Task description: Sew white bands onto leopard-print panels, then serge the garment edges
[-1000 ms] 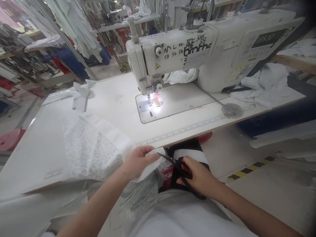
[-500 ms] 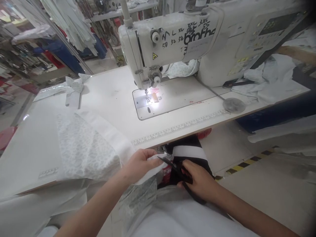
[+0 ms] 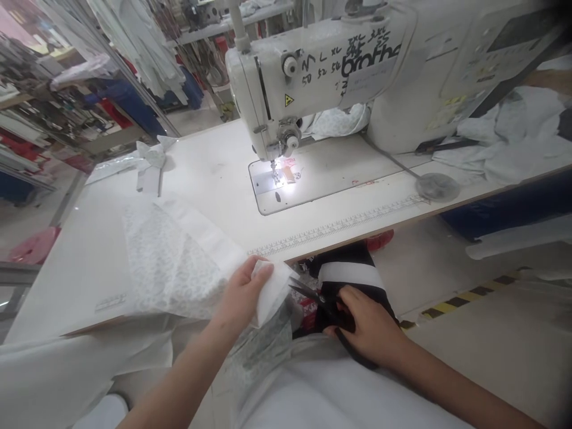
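Observation:
My left hand [image 3: 243,289] pinches the edge of a white patterned fabric [image 3: 179,268] at the front of the sewing table. The rest of that fabric spreads to the left over the tabletop, and part hangs down over my lap. In my right hand [image 3: 369,325] I grip black scissors [image 3: 324,302] by the handles. Their blades point left and look slightly parted, with the tips close to the fabric's right edge beside my left hand. Whether the tips touch the cloth I cannot tell.
A white sewing machine [image 3: 322,77] stands behind my hands, its lamp lighting the needle plate. A printed ruler [image 3: 339,226] runs along the table's front edge. More white fabric [image 3: 504,137] lies at the right, and a small fabric piece [image 3: 149,164] at the left.
My left hand has shifted slightly up and left and turned over the fabric edge. The blades are now more parted and sit at the cloth's right edge. The whole view has shifted slightly.

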`<control>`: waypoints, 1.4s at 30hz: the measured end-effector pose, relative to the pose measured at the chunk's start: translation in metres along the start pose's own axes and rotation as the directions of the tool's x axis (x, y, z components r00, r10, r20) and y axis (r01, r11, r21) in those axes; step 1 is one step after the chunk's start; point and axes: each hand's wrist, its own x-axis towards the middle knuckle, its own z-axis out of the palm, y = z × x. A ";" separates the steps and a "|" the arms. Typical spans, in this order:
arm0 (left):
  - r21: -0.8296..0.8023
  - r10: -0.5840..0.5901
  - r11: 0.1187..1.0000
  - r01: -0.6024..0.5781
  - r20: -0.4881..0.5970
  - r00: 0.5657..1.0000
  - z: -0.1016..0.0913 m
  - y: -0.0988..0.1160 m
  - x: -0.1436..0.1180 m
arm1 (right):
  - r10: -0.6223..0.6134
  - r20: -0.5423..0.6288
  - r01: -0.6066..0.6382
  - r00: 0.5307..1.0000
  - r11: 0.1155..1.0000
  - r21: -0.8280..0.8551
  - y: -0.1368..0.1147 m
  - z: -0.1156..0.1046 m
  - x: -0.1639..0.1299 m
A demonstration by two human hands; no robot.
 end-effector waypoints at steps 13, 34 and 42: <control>-0.233 -0.004 0.972 0.014 0.042 0.999 0.014 -0.005 -0.003 | 0.058 -0.040 -0.059 0.998 0.998 -0.010 -0.006 0.005 0.007; 0.602 0.523 0.701 -0.382 -0.071 0.849 -0.020 0.042 0.057 | 0.061 -0.286 -0.126 0.956 0.968 -0.215 0.000 -0.071 0.067; 0.806 0.678 0.390 -0.445 0.075 0.731 -0.029 0.045 0.104 | -0.280 -0.459 0.007 0.843 0.859 -0.512 0.006 -0.102 0.133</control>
